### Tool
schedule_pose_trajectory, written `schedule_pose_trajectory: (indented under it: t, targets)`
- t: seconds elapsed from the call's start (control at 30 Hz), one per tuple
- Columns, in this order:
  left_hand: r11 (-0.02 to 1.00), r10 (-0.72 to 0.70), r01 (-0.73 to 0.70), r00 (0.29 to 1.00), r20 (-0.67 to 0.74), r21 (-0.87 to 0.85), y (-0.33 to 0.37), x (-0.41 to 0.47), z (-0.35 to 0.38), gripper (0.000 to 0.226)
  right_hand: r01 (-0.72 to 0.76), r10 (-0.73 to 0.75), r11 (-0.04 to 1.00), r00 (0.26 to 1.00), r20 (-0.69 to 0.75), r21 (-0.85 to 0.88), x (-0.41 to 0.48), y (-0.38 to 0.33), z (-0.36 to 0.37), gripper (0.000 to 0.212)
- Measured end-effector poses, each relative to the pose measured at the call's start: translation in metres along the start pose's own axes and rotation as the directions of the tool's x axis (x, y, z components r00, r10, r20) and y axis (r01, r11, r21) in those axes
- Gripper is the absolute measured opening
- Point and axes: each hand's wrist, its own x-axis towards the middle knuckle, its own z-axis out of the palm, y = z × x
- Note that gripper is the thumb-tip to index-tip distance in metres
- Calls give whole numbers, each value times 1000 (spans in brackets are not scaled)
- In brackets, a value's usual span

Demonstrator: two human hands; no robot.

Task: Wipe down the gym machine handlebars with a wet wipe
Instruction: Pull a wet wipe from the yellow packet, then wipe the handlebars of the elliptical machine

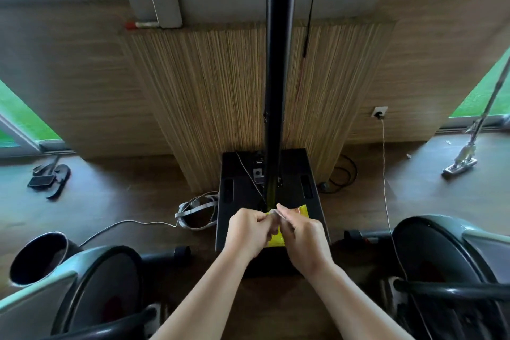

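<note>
My left hand point(248, 232) and right hand point(300, 234) meet over the black base plate point(311, 201), both pinching a yellow wet wipe packet point(276, 240). My fingers hide most of it; a small pale piece point(273, 212) between my fingertips is too blurred to name

The yellow packet point(276, 239) pinched between the left hand point(249, 230) and right hand point(302, 234) looks like glossy plastic film. Just behind it a smooth black pole point(277, 63) rises from a matt black base point(311, 215), and behind that pole the wall panel point(207, 91) is finely ribbed, reed-like wood. On either side of the packet, the machine housings point(441, 251) look like shiny moulded plastic over a smooth wood-grain floor point(124, 201).
</note>
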Motion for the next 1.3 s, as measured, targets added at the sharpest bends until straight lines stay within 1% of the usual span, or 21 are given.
schedule_pose_trajectory:
  t: [0.03, 0.1, 0.17, 0.2, 0.27, 0.33, 0.37, 0.4, 0.47, 0.5, 0.53, 0.57, 0.6, 0.67, 0.7, 0.83, 0.93, 1.03, 1.17, 1.23, 1.3]
  targets:
    - [999, -34, 34, 999, 8, -39, 3, -5, -1, 44, 20, -19, 1000, 999, 26, -10, -5, -5, 0, 41]
    - [988, -93, 99, 994, 53, -120, 7, -11, -5, 48, 3, -6, 999, 996, 91, 37, -12, -18, -4, 53]
    - [966, -151, 171, 982, 114, -195, 10, -17, -13, 66, 0, -11, 995, 994, 110, 98, -15, -26, -10, 62]
    - [960, -157, 184, 978, 138, -209, 13, -21, -18, 75, 14, -23, 996, 995, 94, 90, -15, -29, -13, 64]
    - [968, -142, 172, 976, 167, -180, 16, -25, -27, 83, 22, -27, 997, 997, 67, 67, -10, -36, -20, 54]
    - [986, -99, 123, 977, 187, -116, 22, -29, -40, 78, -6, -1, 994, 998, 60, 112, -5, -44, -25, 38]
    - [993, -70, 88, 976, 204, -81, 26, -32, -49, 69, -27, 19, 989, 998, 55, 144, -3, -47, -25, 31]
    - [999, -35, 41, 978, 208, -27, 28, -33, -56, 58, -50, 44, 985, 998, 42, 164, -1, -50, -25, 27]
    - [982, 84, -114, 978, 191, 152, 35, -39, -74, 40, -76, 77, 978, 997, 3, 193, 4, -58, -25, 26]
    - [948, 144, -181, 977, 157, 261, 37, -42, -82, 32, -72, 78, 972, 997, -17, 222, 8, -63, -24, 25]
    - [924, 173, -199, 979, 109, 326, 39, -46, -91, 25, -65, 75, 964, 997, -31, 256, 11, -71, -23, 25]
    - [916, 192, -201, 980, 61, 347, 38, -50, -100, 23, -51, 66, 954, 997, -42, 294, 14, -80, -22, 23]
    - [905, 221, -209, 975, 10, 371, 38, -53, -110, 27, -33, 53, 945, 997, -54, 325, 19, -91, -21, 22]
    - [849, 296, -235, 953, -57, 473, 36, -58, -130, 49, 0, 25, 920, 998, -59, 391, 28, -116, -18, 22]
    - [816, 339, -247, 937, -85, 523, 38, -62, -142, 56, 11, 13, 902, 998, -54, 432, 34, -129, -17, 22]
    - [773, 404, -200, 887, -224, 602, 48, -85, -192, 65, 75, -93, 829, 996, 5, 555, 58, -188, -16, 21]
    - [775, 422, -118, 829, -368, 621, 60, -117, -225, 66, 165, -237, 770, 971, 36, 617, 69, -233, -18, 21]
    - [788, 427, -12, 732, -531, 616, 73, -162, -249, 68, 230, -385, 685, 920, 76, 692, 72, -281, -24, 22]
    - [771, 408, 182, 594, -693, 610, 89, -233, -270, 72, 267, -564, 537, 819, 105, 800, 61, -342, -27, 22]
    - [753, 405, 274, 522, -750, 598, 96, -271, -277, 74, 282, -640, 469, 761, 103, 837, 48, -372, -27, 24]
    - [737, 398, 353, 463, -792, 577, 101, -307, -281, 69, 272, -706, 408, 699, 112, 872, 29, -399, -30, 23]
